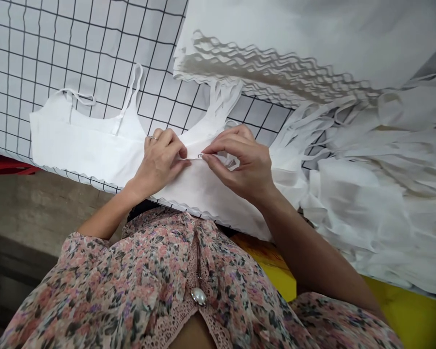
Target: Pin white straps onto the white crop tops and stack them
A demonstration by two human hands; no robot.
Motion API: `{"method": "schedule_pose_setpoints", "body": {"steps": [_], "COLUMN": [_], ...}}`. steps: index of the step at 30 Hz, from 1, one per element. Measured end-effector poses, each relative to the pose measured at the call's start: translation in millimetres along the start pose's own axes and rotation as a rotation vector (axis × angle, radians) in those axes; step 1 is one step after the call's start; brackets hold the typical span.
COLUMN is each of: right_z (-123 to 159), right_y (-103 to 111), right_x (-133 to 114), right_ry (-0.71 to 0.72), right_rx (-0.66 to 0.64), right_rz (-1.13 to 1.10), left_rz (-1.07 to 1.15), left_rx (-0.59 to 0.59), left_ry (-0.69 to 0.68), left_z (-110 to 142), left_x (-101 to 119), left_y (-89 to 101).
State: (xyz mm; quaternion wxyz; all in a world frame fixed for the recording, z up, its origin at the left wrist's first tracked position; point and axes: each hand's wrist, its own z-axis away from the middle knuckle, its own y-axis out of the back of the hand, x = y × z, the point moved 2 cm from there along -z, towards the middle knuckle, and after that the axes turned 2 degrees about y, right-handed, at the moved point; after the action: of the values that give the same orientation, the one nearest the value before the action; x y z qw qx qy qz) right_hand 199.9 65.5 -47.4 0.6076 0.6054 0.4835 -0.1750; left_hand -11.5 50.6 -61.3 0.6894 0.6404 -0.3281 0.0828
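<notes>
A white strappy bra top (212, 186) lies under both of my hands, near the front edge of the table. My left hand (160, 156), with a ring on one finger, is closed in a pinch on an edge of its fabric. Just to the right, my right hand (244, 157) pinches the same edge between thumb and fingertips. A tiny hook-like piece (200, 155) shows at those right fingertips; its exact kind is too small to tell. To the left, a second white bra top (83, 148) lies flat, its straps pointing away from me.
White fabric pieces with wavy edges (276, 68) lie stacked at the back right. A heap of white strappy garments (370, 194) covers the table's right side. The table has a white cloth with a black grid (105, 39). Something red (9, 165) is below its left edge, something yellow (410, 310) below right.
</notes>
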Motion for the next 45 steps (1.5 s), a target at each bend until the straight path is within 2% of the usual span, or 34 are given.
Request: {"method": "schedule_pose_setpoints", "body": {"steps": [4, 13, 22, 26, 32, 36, 39, 41, 45], "right_z": [3, 9, 24, 30, 39, 43, 43, 42, 38], "right_y": [0, -17, -21, -20, -22, -21, -20, -18, -16], "right_x": [-1, 3, 12, 9, 14, 15, 14, 12, 5], "right_ry": [-0.013, 0.088, 0.110, 0.189, 0.188, 0.223, 0.205, 0.255, 0.456], "right_rx": [-0.014, -0.029, 0.014, 0.067, 0.028, 0.071, 0.068, 0.084, 0.189], "right_rz": [0.039, 0.128, 0.254, 0.303, 0.299, 0.242, 0.281, 0.328, 0.359], "left_rz": [0.034, 0.133, 0.146, 0.133, 0.157, 0.182, 0.187, 0.182, 0.106], "left_rx": [-0.005, 0.105, 0.058, 0.062, 0.075, 0.046, 0.062, 0.087, 0.120], "left_ry": [-0.041, -0.086, -0.042, -0.063, -0.090, -0.077, -0.100, -0.134, -0.186], "left_z": [1, 7, 6, 7, 7, 8, 9, 10, 11], "left_x": [-1, -5, -5, -4, -4, -5, -6, -6, -8], "left_y": [-2.8, -16.3, -19.0, -21.6, -22.7, -23.1, -23.5, -24.0, -25.6]}}
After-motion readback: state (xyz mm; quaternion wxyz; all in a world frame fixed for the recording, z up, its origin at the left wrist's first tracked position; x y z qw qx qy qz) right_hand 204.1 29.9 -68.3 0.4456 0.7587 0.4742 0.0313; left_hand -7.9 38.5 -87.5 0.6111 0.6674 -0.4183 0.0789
